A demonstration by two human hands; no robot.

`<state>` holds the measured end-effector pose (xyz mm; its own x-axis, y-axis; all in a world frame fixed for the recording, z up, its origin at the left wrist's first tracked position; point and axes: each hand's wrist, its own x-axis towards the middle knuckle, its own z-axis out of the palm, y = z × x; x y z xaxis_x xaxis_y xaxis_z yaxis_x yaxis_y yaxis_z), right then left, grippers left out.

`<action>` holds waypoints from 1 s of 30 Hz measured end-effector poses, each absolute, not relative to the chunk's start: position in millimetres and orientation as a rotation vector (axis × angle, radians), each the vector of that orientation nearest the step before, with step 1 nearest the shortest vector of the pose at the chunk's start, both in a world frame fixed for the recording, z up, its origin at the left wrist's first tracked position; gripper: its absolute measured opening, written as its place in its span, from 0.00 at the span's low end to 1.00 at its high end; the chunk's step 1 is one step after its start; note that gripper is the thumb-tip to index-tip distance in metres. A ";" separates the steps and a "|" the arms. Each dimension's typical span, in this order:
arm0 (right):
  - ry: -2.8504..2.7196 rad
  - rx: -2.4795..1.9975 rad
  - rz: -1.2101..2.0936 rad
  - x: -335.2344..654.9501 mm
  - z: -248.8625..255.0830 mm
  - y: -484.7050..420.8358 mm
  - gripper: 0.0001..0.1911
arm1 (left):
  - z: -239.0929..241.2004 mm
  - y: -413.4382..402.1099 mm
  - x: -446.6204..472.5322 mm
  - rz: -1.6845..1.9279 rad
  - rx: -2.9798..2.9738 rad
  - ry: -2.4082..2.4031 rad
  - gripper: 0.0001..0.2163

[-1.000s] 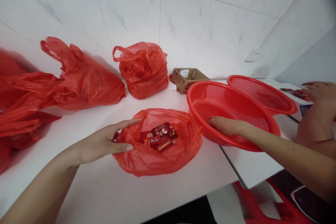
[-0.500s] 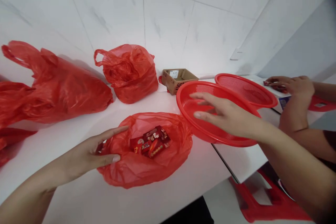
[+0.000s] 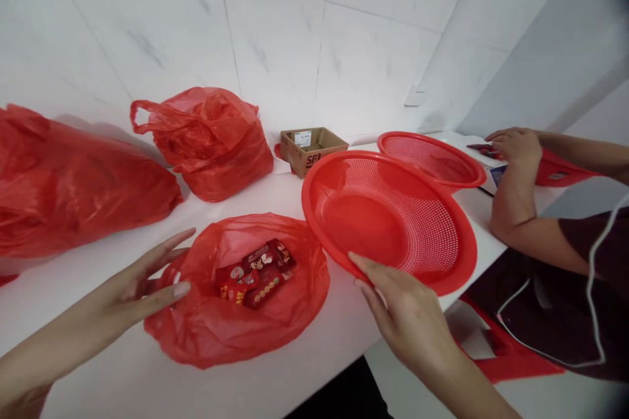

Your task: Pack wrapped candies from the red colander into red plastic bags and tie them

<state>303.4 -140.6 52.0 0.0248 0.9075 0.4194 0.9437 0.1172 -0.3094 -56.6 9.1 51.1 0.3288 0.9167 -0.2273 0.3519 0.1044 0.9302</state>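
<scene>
An open red plastic bag (image 3: 299, 314) lies on the white table with several small dark red packets (image 3: 260, 272) inside. At its left side is my left hand (image 3: 142, 285), thumb and fingers apart beside the bag's crumpled edge. My right hand (image 3: 410, 304) grips the near rim of a red plastic basket (image 3: 363, 222), thumb underneath and fingers over the edge. This basket has perforated walls and no contents that I can see. Its left rim stands close to the bag's right edge.
Behind stands a second red basket (image 3: 432, 157), beside a small cardboard box (image 3: 314, 150). Two filled red bags (image 3: 211, 144) rest along the tiled wall. On the right, another person's hands (image 3: 515, 144) hold small dark items over the table. A red stool (image 3: 521, 363) is below.
My right hand has come down from over the basket to its near rim, and the basket now tilts toward me. The view has shifted right. My left hand stays beside the bag.
</scene>
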 end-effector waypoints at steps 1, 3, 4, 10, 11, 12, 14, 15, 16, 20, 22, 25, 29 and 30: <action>-1.851 -1.787 -0.076 306.8 54.9 -135.2 0.22 | 52.1 4.2 -57.3 0.607 1.467 1.276 0.38; -1.789 -1.706 -0.072 308.6 59.2 -125.4 0.19 | 53.1 -9.3 -60.3 0.558 1.458 1.367 0.36; -1.767 -1.637 -0.064 306.3 60.6 -121.3 0.18 | 53.1 -17.2 -62.1 0.537 1.443 1.398 0.33; -1.954 -1.408 -0.036 271.1 65.3 -98.0 0.17 | 58.9 -56.3 -66.5 0.488 1.452 1.391 0.10; -2.013 -1.456 -0.102 266.7 66.3 -91.3 0.19 | 61.8 -59.1 -66.8 0.542 1.451 1.393 0.10; -2.077 -1.525 -0.182 263.2 67.4 -83.8 0.23 | 65.2 -60.9 -67.3 0.612 1.443 1.393 0.10; -2.244 -1.648 -0.348 257.8 70.6 -68.8 0.27 | 73.2 -62.5 -69.1 0.796 1.400 1.383 0.10; -2.340 -1.691 -0.423 255.4 72.6 -62.3 0.28 | 77.5 -62.9 -70.2 0.900 1.364 1.372 0.10; -2.434 -1.724 -0.491 253.2 74.6 -57.0 0.29 | 81.8 -63.6 -71.3 1.007 1.322 1.353 0.10; -2.722 -1.836 -0.473 248.6 85.7 -47.5 0.33 | 97.3 -70.0 -73.7 1.293 1.191 1.214 0.09; -2.818 -1.839 -0.345 251.0 97.2 -45.3 0.31 | 102.9 -74.1 -73.9 1.339 1.167 1.134 0.08; -2.676 -1.748 -0.044 258.7 127.6 -39.0 0.21 | 110.1 -76.7 -72.2 1.416 1.140 1.028 0.07; -2.196 -1.512 0.495 266.8 180.0 -28.1 0.14 | 122.9 -73.4 -63.3 1.475 1.122 0.891 0.07; -2.165 -1.472 0.587 267.8 192.0 -26.3 0.13 | 127.1 -72.4 -60.0 1.476 1.133 0.866 0.07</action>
